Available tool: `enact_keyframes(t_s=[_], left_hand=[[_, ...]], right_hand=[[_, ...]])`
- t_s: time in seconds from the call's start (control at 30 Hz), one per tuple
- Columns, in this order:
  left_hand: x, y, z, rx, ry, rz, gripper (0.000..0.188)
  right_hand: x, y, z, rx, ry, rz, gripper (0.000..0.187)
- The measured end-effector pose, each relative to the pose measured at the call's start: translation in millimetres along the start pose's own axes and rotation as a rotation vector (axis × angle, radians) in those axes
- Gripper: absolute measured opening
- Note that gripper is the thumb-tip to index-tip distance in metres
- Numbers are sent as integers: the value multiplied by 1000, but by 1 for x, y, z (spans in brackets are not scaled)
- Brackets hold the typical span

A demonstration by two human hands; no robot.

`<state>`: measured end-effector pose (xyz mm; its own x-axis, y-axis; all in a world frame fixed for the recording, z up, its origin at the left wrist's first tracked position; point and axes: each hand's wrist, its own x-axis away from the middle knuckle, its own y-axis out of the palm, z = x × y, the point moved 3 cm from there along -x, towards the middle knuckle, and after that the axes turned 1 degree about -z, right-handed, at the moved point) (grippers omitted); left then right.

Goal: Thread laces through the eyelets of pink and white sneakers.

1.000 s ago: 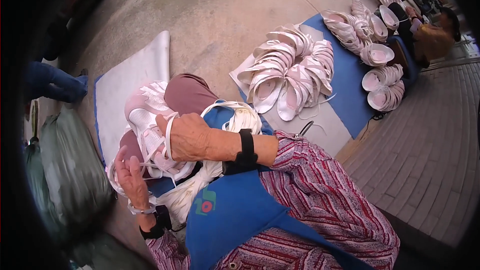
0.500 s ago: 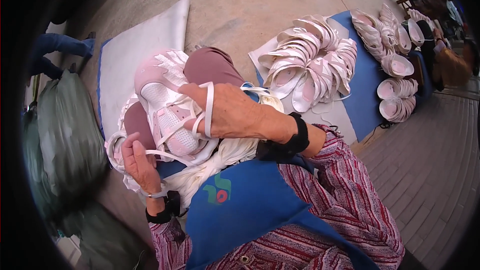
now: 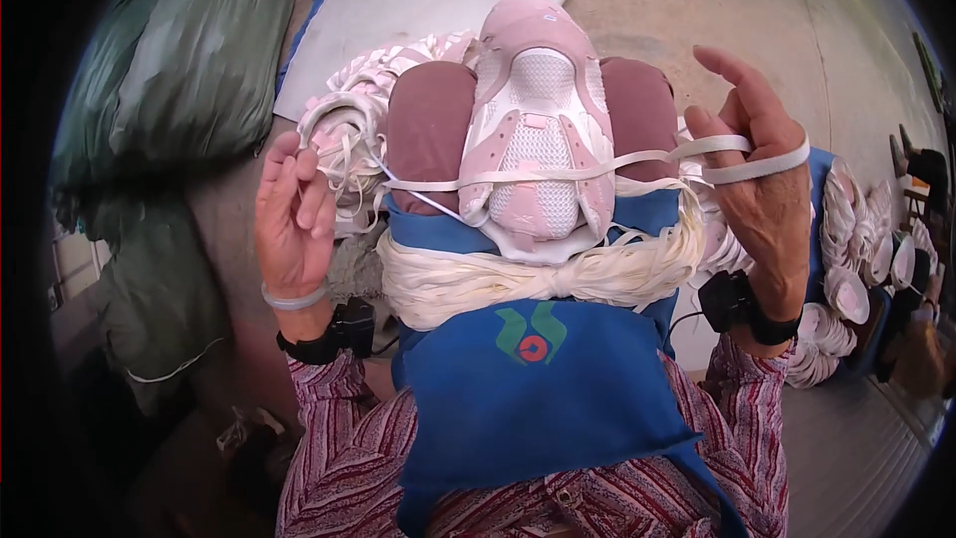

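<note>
A pink and white shoe upper (image 3: 538, 130) lies across my lap between my knees, its toe pointing away from me. A flat white shoelace (image 3: 538, 176) stretches across the upper's eyelet area from side to side. To the right, my right hand (image 3: 762, 179) is raised with the lace looped round its fingers, the index finger pointing up. My left hand (image 3: 294, 214) is raised at the left with thumb and fingertips pinched on a lace end. A thick bundle of cream laces (image 3: 538, 274) lies across my lap in front of the blue apron (image 3: 538, 389).
More laced shoe uppers (image 3: 344, 130) are heaped beyond my left hand. Green sacks (image 3: 199, 60) stand at the left. A pale mat (image 3: 438, 5) lies on the floor ahead. Stacked uppers (image 3: 846, 239) sit at the far right, near another person (image 3: 921, 339).
My hands have moved wide apart, drawing the lace out sideways over the upper. The upper now sits straight in front of me. The view has turned toward the left.
</note>
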<state>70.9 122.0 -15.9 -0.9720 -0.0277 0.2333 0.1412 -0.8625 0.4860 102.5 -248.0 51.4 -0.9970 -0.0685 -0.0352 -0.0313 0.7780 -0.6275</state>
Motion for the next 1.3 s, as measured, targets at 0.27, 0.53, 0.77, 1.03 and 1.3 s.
enact_keyframes(t_s=[0.27, 0.53, 0.77, 1.03, 1.3], left_hand=[[5, 52, -14, -564, 188, -34, 23], [-10, 77, -31, -874, 236, -221, 11], [-15, 108, -50, -971, 249, -325, 11], [-6, 86, -59, -1164, 220, -305, 29], [-2, 98, -74, -1233, 654, -353, 20]], right_hand=[[15, 24, 35, 501, -179, -427, 33], [-5, 47, 37, 235, -155, 25, 31], [-30, 73, 50, 556, -488, 27, 17], [21, 89, 13, -47, -496, -3, 18], [34, 109, 26, 90, -586, 127, 24]])
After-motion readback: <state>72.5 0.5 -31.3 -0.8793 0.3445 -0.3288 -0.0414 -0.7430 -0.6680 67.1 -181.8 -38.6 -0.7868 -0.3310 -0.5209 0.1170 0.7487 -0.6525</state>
